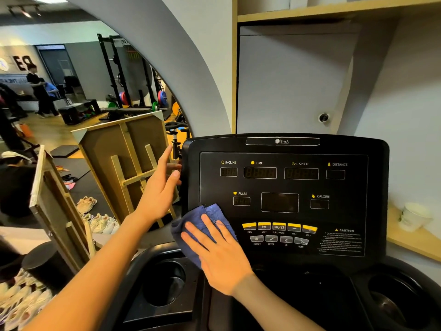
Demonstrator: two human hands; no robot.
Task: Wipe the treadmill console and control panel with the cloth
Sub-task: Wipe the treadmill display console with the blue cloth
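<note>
Pressing our right hand point(216, 254) flat, fingers spread, on the blue cloth point(202, 225) at the lower-left corner of the control panel point(281, 201), just left of the yellow buttons point(279, 226). Cup holders point(164, 283) sit nearest us. Left hand point(162, 187) is open, fingers reaching around the console's point(286, 144) left edge. Paper cup point(414, 216) on the shelf to the right.

The treadmill console point(286, 199) is black plastic, its flat display face smooth and faintly glossy, the frame around it duller. The cloth point(205, 220) is blue, soft and nubby, with a frayed edge. The yellow buttons point(279, 226) look like shiny plastic. The cup holder point(164, 283) is smooth dark plastic. The shelf point(410, 237) is pale matt wood; on it stands a paper cup point(414, 216).
</note>
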